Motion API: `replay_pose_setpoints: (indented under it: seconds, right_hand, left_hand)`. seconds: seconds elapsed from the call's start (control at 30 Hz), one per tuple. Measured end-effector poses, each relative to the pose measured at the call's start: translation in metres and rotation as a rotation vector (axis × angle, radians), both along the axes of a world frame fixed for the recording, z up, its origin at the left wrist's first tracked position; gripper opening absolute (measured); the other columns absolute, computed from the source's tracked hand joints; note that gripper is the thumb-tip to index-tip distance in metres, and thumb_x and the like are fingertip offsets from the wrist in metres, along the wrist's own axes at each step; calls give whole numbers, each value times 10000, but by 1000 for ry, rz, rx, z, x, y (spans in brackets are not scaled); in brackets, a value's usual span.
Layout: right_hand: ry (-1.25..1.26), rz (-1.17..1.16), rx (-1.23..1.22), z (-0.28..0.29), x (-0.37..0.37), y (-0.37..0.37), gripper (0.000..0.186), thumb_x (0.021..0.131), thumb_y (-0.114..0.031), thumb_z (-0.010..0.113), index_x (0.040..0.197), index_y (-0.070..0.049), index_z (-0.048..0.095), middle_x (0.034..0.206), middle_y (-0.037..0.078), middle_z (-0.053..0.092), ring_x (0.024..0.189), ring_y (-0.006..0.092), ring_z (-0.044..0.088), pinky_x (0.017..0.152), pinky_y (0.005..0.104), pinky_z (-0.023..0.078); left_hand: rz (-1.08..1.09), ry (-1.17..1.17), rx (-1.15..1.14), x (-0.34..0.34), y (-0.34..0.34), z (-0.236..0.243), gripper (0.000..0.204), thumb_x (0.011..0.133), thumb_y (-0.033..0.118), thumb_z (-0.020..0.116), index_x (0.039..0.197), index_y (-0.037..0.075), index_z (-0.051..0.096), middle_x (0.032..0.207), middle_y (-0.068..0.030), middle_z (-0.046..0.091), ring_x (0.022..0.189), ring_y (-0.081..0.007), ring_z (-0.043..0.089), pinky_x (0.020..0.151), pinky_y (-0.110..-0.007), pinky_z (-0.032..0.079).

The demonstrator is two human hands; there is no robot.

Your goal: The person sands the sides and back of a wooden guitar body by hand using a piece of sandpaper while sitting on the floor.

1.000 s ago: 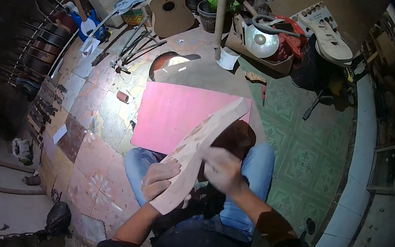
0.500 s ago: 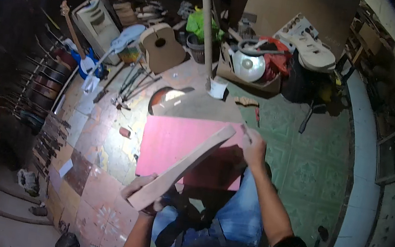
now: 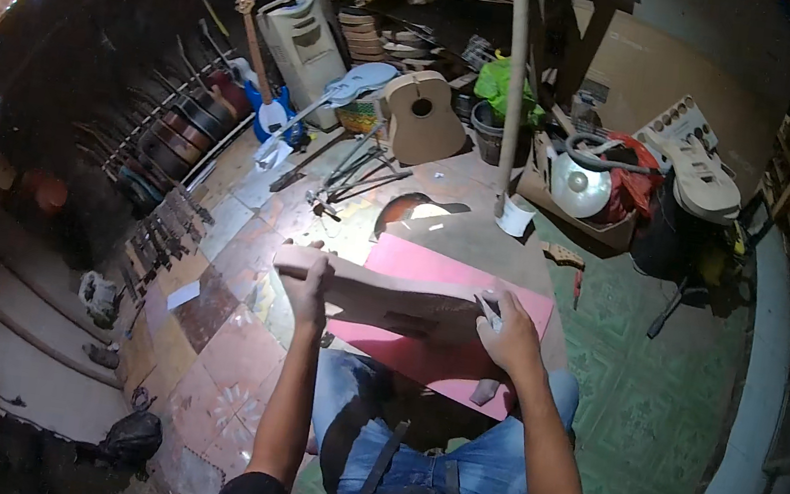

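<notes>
In the head view, we hold the wooden body [image 3: 393,294] above the pink board [image 3: 453,267]: our left hand [image 3: 308,293] grips its left end; our right hand [image 3: 511,336], at the other end, pinches a small grey piece [image 3: 489,311].

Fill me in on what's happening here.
A person in blue jeans is holding a pale wooden piece above a pink sheet on the floor. The left grip is closed around the piece's left end; the right grip is at its right end, with a small greyish item too unclear to name. Beyond, an unfinished guitar body stands upright.
</notes>
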State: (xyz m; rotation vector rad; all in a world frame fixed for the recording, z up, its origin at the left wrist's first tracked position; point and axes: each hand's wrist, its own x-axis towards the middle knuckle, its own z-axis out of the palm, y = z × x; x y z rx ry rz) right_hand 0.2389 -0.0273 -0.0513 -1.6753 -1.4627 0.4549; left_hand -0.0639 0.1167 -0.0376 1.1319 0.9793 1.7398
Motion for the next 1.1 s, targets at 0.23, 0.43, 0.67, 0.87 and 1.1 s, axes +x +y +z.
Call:
replay_pose_setpoints:
  seconds: [0.23,0.43,0.67,0.87,1.1]
  right_hand:
    - [-61,-50,21,-5,-44,7,408,809,-106,644,1203,-35,566,1244,189,595,1106,433,599,920,521,518]
    - [-95,-99,15,-6,-47,6,384,813,-96,637,1185,-36,564,1257,181,587,1107,439,593,911,530,519]
    - [-13,-89,11,-4,-40,3,367,822,-100,651,1174,-45,566,1252,176,589,1103,442,595,898,521,524]
    - [-73,-116,39,-9,-53,12,373,818,-98,658,1175,-41,567,1257,185,582,1102,442,594,911,527,516]
    - [-89,-86,73,-9,-53,9,362,817,-101,661,1164,-52,569,1253,177,583,1085,443,601,899,525,521]
  left_hand:
    - [482,591,-135,51,-2,-54,1248,747,315,849,1554,-89,-13,1556,-332,134,1437,-408,215,1178,-515,217]
    - [-81,1401,360,72,-64,-74,878,893,560,664,1529,22,386,1622,-221,292,1528,-366,218,1210,-629,69]
    - [566,1553,263,9,-18,-9,646,921,500,638,1475,190,515,1562,-122,440,1486,-397,295,1195,-636,38]
    - [11,1356,293,82,-68,-62,754,922,487,605,1522,72,412,1614,-180,328,1486,-465,257,1185,-672,122]
    - [16,1558,423,45,-55,-44,693,914,515,633,1501,180,479,1561,-82,450,1472,-266,371,1191,-621,172]
